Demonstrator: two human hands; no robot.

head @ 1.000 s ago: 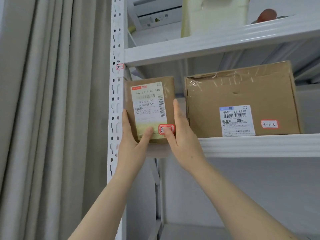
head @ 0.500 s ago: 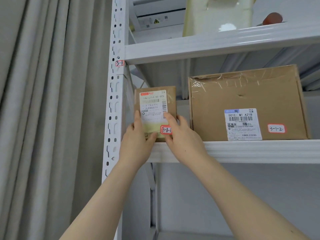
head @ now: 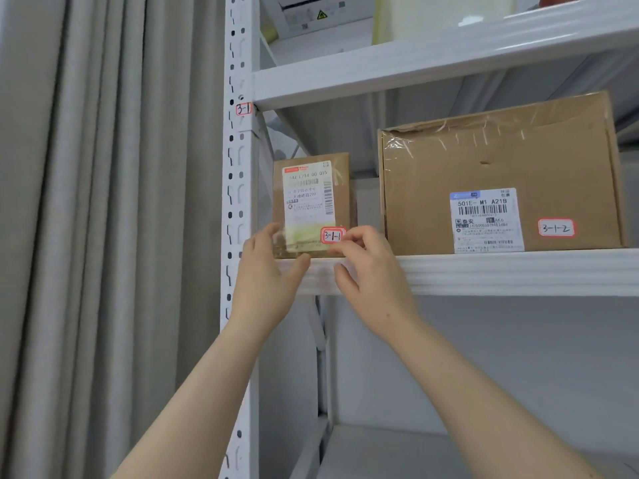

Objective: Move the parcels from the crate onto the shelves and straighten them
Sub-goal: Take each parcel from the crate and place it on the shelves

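Note:
A small brown parcel (head: pixel 311 188) with a white label and a red-edged tag "3-1-1" stands upright at the left end of the white shelf (head: pixel 501 271). My left hand (head: pixel 266 274) is at its lower left corner, fingers blurred over the parcel's bottom edge and thumb by the shelf lip. My right hand (head: pixel 373 271) hovers at the lower right corner, its loosely curled fingers just in front of the tag. Neither hand grips the parcel. A large brown parcel (head: pixel 501 167) tagged "3-1-2" sits to the right, a gap apart. The crate is out of view.
A perforated white upright (head: pixel 238 202) marked "3-1" bounds the shelf on the left, with a grey curtain (head: pixel 103 236) beyond it. Another shelf (head: pixel 415 63) runs close above, holding a pale item. A lower shelf (head: pixel 449 451) lies beneath.
The small parcel went from held in front of the shelf to standing on it, pushed back. Both hands slid down from its sides to its bottom edge and loosened.

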